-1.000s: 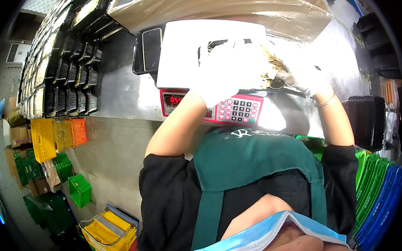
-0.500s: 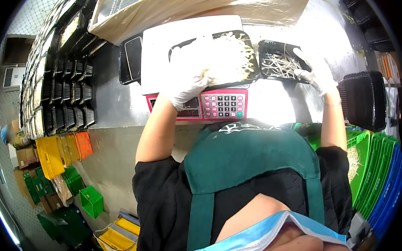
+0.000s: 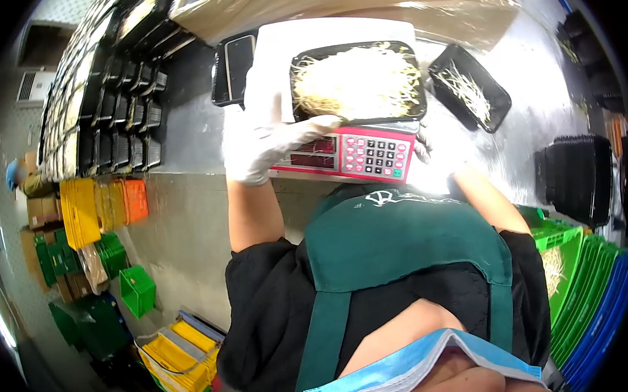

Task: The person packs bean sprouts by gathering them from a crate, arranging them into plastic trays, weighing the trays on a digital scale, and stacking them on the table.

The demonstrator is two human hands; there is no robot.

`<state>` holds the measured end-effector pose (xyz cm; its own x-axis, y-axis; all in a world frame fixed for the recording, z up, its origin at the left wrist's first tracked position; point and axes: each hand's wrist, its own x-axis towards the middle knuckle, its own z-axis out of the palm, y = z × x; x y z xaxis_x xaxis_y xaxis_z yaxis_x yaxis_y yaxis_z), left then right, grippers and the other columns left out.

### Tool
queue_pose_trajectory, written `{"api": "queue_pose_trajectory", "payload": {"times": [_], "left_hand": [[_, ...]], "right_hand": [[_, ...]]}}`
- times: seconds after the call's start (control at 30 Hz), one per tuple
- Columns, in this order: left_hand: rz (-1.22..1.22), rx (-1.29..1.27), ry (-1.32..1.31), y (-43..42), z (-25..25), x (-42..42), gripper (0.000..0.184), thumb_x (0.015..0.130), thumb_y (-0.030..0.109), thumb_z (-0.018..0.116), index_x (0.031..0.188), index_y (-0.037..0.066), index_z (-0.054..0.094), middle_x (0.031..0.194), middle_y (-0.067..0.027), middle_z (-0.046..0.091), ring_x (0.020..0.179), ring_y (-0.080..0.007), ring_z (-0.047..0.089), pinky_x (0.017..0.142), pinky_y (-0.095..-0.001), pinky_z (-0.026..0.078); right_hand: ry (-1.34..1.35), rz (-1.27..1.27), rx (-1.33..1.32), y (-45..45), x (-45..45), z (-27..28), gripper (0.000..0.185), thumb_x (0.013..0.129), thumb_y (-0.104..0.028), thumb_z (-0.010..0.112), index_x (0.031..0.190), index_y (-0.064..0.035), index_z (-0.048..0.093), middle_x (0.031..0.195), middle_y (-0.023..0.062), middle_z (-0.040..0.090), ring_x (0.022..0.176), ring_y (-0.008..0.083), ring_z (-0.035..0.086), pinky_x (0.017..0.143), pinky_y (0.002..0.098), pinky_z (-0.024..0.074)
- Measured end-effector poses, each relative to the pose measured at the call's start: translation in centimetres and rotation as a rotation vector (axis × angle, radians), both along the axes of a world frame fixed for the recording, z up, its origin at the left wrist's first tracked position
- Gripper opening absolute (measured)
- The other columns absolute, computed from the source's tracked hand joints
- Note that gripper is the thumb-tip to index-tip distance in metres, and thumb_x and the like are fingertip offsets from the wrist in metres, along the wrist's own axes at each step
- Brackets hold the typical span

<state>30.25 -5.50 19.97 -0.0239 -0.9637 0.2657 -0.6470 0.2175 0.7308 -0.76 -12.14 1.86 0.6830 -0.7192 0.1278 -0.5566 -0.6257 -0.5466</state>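
A black tray of bean sprouts [image 3: 358, 84] sits on the white platform of a red-fronted digital scale [image 3: 374, 154]. My left hand [image 3: 272, 145], in a white glove, is at the tray's front left corner, fingers spread and thumb along the front rim; whether it presses on the rim I cannot tell. My right hand [image 3: 443, 150], gloved too, is low beside the scale's right edge, its fingers mostly lost in glare. Beyond it, a smaller black tray [image 3: 495, 108] lies turned at an angle on the metal table, with a few loose sprouts inside.
Stacks of filled black trays [image 3: 115, 125] stand on the left. A dark phone-like slab [image 3: 236, 69] lies left of the scale. Behind is a plastic-lined carton [image 3: 361, 12]. Nested black trays [image 3: 579, 178] stand right, above green crates [image 3: 582, 295]. A person [image 3: 29, 179] is far left.
My right hand has left the smaller tray and come back toward the scale; that tray now lies rotated. My left hand has moved off the sprouts to the big tray's left corner. The view has shifted.
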Motion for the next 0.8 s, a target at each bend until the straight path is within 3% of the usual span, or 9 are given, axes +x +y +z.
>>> {"api": "queue_pose_trajectory", "payload": {"times": [0.03,0.2,0.3,0.4,0.47,0.5,0.57,0.67,0.8], "left_hand": [[0.042,-0.098,0.123,0.7,-1.5,1.6,0.074,0.068,0.029,0.084,0.127,-0.001,0.051,0.126,-0.0157,0.054,0.110,-0.0239,0.055,0.093,-0.0352,0.044],[0.149,-0.182,0.613,4.1,-5.4,8.5,0.064,0.088,0.007,0.063,0.141,-0.005,0.030,0.139,-0.0171,0.045,0.119,-0.0217,0.052,0.101,-0.0299,0.041],[0.196,-0.138,0.754,4.4,-5.1,8.7,0.053,0.091,0.008,0.060,0.137,-0.004,0.038,0.134,-0.0154,0.051,0.118,-0.0202,0.053,0.101,-0.0293,0.040],[0.283,-0.096,0.570,1.5,-7.0,6.7,0.047,0.091,0.016,0.061,0.131,-0.003,0.046,0.124,-0.0132,0.059,0.110,-0.0178,0.058,0.101,-0.0307,0.040],[0.213,-0.042,0.585,-0.1,-6.2,3.4,0.038,0.090,0.013,0.061,0.125,-0.001,0.053,0.113,-0.0108,0.063,0.104,-0.0177,0.059,0.096,-0.0304,0.043],[0.172,-0.109,0.442,-1.1,-6.1,2.6,0.036,0.090,0.013,0.062,0.122,-0.002,0.054,0.112,-0.0113,0.063,0.102,-0.0190,0.060,0.094,-0.0311,0.044],[0.127,-0.288,-0.047,-3.2,-6.4,1.5,0.033,0.088,0.012,0.063,0.118,-0.002,0.057,0.109,-0.0129,0.063,0.100,-0.0221,0.060,0.089,-0.0329,0.047],[-0.027,-0.536,-0.204,-4.6,-6.6,-1.4,0.031,0.086,0.021,0.061,0.111,0.003,0.063,0.115,-0.0164,0.059,0.105,-0.0301,0.055,0.091,-0.0418,0.044],[-0.267,-0.062,-0.295,-5.0,-5.0,-3.2,0.043,0.085,0.036,0.054,0.117,0.008,0.061,0.126,-0.0173,0.054,0.112,-0.0327,0.049,0.095,-0.0436,0.038]], "right_hand": [[-0.368,-0.051,0.362,-0.4,0.4,-2.2,0.045,0.079,-0.027,0.060,0.120,-0.0080,0.057,0.128,0.0168,0.051,0.116,0.0328,0.049,0.098,0.0437,0.0390],[0.142,-0.229,-0.053,-1.9,0.0,6.7,0.025,0.087,-0.010,0.053,0.107,-0.0042,0.067,0.106,0.0167,0.066,0.102,0.0258,0.062,0.090,0.0327,0.0473],[-0.643,-0.445,0.312,-7.8,-7.7,4.6,0.029,0.086,-0.013,0.062,0.115,-0.0067,0.066,0.115,0.0121,0.065,0.109,0.0206,0.059,0.098,0.0323,0.0428],[-0.637,-0.285,-0.106,-10.2,-8.2,10.4,0.038,0.083,-0.021,0.067,0.120,-0.0115,0.065,0.117,0.0114,0.065,0.110,0.0226,0.059,0.099,0.0339,0.0417],[0.361,-0.431,-0.175,-10.3,-7.7,11.6,0.036,0.083,-0.016,0.064,0.118,-0.0105,0.064,0.111,0.0109,0.067,0.103,0.0243,0.062,0.093,0.0324,0.0444],[0.403,-0.298,-0.194,-10.2,-7.2,12.0,0.039,0.083,-0.017,0.065,0.121,-0.0114,0.063,0.116,0.0105,0.065,0.108,0.0242,0.059,0.094,0.0325,0.0435],[0.309,-0.080,-0.355,-8.8,-4.5,13.9,0.044,0.082,-0.019,0.066,0.125,-0.0117,0.060,0.124,0.0110,0.061,0.115,0.0232,0.055,0.097,0.0325,0.0419],[-0.595,-0.085,0.461,-4.5,5.3,17.5,0.055,0.081,-0.021,0.068,0.132,-0.0067,0.052,0.129,0.0145,0.056,0.117,0.0239,0.052,0.101,0.0346,0.0384],[-0.050,0.228,0.027,-3.7,9.5,15.4,0.083,0.071,-0.044,0.073,0.135,-0.0021,0.041,0.133,0.0214,0.045,0.122,0.0358,0.044,0.105,0.0444,0.0323]]}}
